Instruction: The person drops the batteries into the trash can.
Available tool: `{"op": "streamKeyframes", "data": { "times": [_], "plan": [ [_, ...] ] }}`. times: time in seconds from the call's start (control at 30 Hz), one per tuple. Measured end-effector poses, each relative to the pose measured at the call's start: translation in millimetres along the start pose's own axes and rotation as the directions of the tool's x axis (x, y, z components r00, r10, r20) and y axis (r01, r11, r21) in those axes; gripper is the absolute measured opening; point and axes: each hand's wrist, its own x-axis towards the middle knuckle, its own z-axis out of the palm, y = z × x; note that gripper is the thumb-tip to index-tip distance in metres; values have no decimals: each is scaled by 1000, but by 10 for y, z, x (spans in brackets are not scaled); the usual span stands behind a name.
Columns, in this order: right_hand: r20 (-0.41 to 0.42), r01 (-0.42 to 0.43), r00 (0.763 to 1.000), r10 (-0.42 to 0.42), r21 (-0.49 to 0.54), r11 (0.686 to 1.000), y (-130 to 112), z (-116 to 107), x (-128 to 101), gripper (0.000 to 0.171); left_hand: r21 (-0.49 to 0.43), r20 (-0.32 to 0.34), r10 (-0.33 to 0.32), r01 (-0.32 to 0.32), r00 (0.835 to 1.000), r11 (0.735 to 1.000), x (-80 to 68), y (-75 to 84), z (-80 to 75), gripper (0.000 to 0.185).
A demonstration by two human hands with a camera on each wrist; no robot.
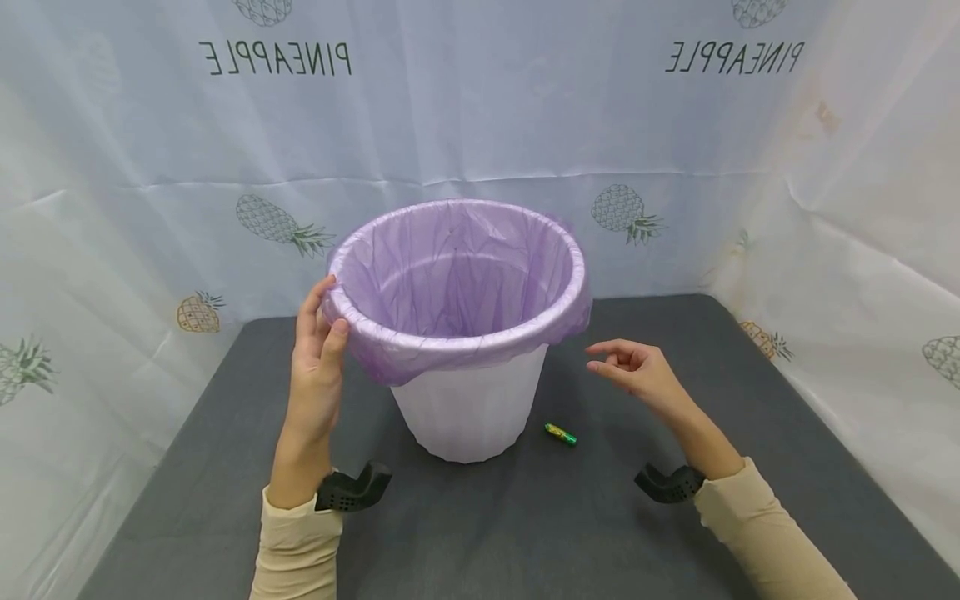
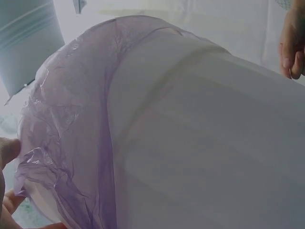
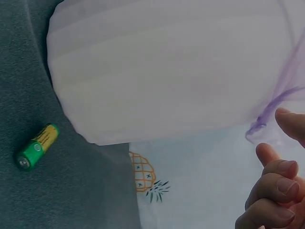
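Observation:
A white trash can (image 1: 471, 408) stands upright, lined with a purple trash bag (image 1: 457, 292) whose edge is folded over the rim. At the rim's left side my left hand (image 1: 315, 375) grips the can through the bag, thumb toward the front; part of it shows in the left wrist view beside crinkled film. To the right of the can, my right hand (image 1: 633, 371) hovers apart from it with loosely bent fingers and nothing between them. Below that hand lies a green and yellow battery (image 1: 560, 434), also seen in the right wrist view (image 3: 37, 147).
A dark grey table (image 1: 465, 533) bears the can and battery. Behind it hangs a pale curtain (image 1: 465, 108) with pineapple prints, and similar cloth (image 1: 885, 167) closes off the sides. Black wrist cameras (image 1: 352, 487) are strapped to both wrists.

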Motion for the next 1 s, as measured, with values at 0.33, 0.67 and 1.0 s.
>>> {"op": "streamKeyframes", "data": {
  "times": [0.33, 0.67, 1.0],
  "plan": [
    [40, -47, 998, 48, -30, 998, 225, 47, -33, 18, -1, 4, 1, -1, 1000, 1000, 5, 3, 2, 45],
    [102, -59, 993, 66, -76, 995, 415, 132, -70, 35, 9, -5, -7, 7, 1000, 1000, -7, 2, -1, 45],
    [143, -80, 986, 91, -77, 994, 557, 163, -108, 36, 11, -3, -1, 1, 1000, 1000, 0, -6, -7, 45]
  ]
}}
